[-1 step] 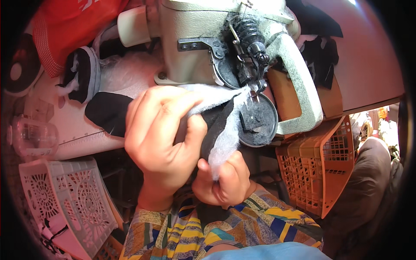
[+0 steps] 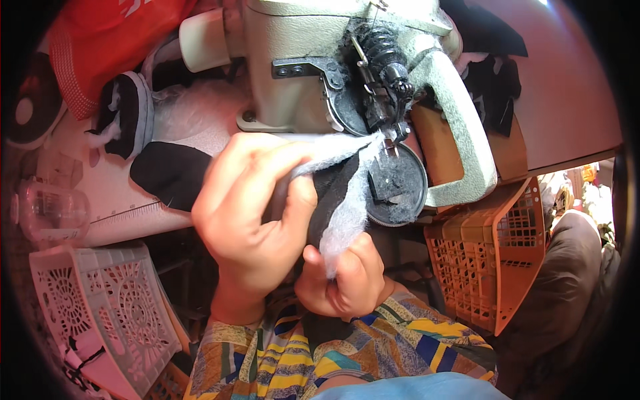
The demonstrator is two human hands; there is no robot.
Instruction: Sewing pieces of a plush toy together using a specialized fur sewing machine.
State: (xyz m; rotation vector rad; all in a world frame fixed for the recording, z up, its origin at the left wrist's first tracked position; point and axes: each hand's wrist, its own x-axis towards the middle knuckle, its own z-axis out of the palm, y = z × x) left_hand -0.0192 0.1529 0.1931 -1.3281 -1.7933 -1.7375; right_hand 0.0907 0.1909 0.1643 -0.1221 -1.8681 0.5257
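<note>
A black fabric piece with a fluffy white fleece lining [image 2: 348, 220] runs up to the needle area of a pale green sewing machine [image 2: 293, 90]. My left hand [image 2: 257, 200] is closed on the upper fleece edge, its fingers bent over the cloth. Lower down, my right hand [image 2: 347, 277] pinches the near end of the fleece between thumb and fingers. Both edges meet under the machine's black needle mechanism [image 2: 390, 80], beside a round dark feed disc [image 2: 403, 187] dusted with lint. My left fingers hide part of the black cloth.
More black fabric pieces [image 2: 170, 175] and fleece-edged ones [image 2: 127, 117] lie left of the machine, near a clear plastic jar [image 2: 52, 210]. A red bag [image 2: 110, 50] is at far left. A white basket [image 2: 110, 307] stands lower left, an orange crate [image 2: 470, 267] at right.
The fingers of my left hand have shifted slightly on the upper fleece edge. My right hand and the machine look nearly the same.
</note>
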